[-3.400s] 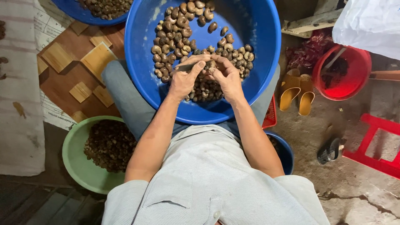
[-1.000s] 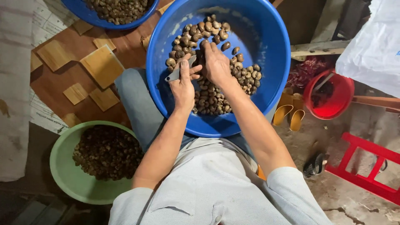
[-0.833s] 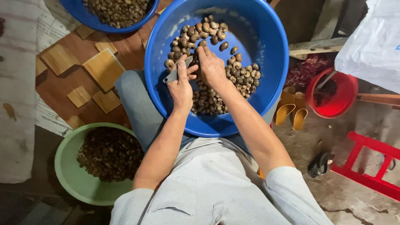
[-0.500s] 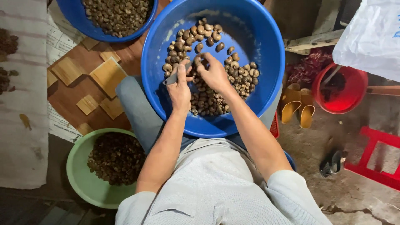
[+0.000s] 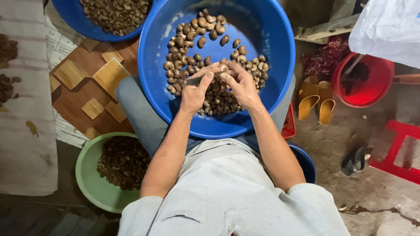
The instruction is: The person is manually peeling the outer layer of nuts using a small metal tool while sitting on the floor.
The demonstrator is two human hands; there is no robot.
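A big blue basin (image 5: 275, 52) rests on my lap and holds several brown cashew nuts (image 5: 188, 32). My left hand (image 5: 195, 94) grips a small grey knife (image 5: 197, 80), its blade pointing right. My right hand (image 5: 242, 85) pinches one cashew nut (image 5: 224, 67) at its fingertips, right against the blade tip. Both hands hover over the nut pile in the middle of the basin.
A green bowl (image 5: 89, 183) of dark shells sits at my lower left. A second blue basin (image 5: 83, 24) of nuts stands at the top left. To the right are a red bucket (image 5: 376, 87), yellow sandals (image 5: 316, 102), a red stool (image 5: 398, 153) and a white bag (image 5: 389, 26).
My right hand reached into the far nuts, picked one up and drew back toward me. Both hands came together, with the knife now against the nut.
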